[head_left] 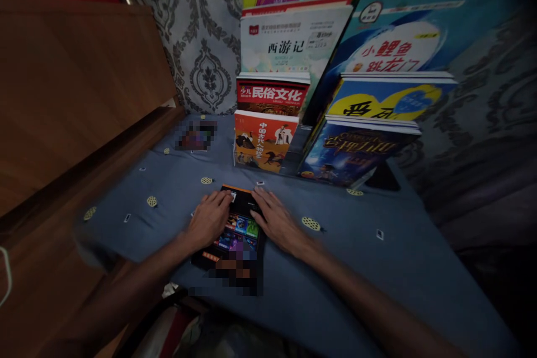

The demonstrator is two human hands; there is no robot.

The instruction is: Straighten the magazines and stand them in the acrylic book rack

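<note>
resting flat, l hand (210, 218) & r hand (276, 219) on dark book (240, 229).

A dark book (237, 229) with an orange edge and colourful cover lies flat on blue cloth.

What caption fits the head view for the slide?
Both hands, left hand and right hand, rest on a dark book lying flat on a blue cloth before propped-up books.
</note>
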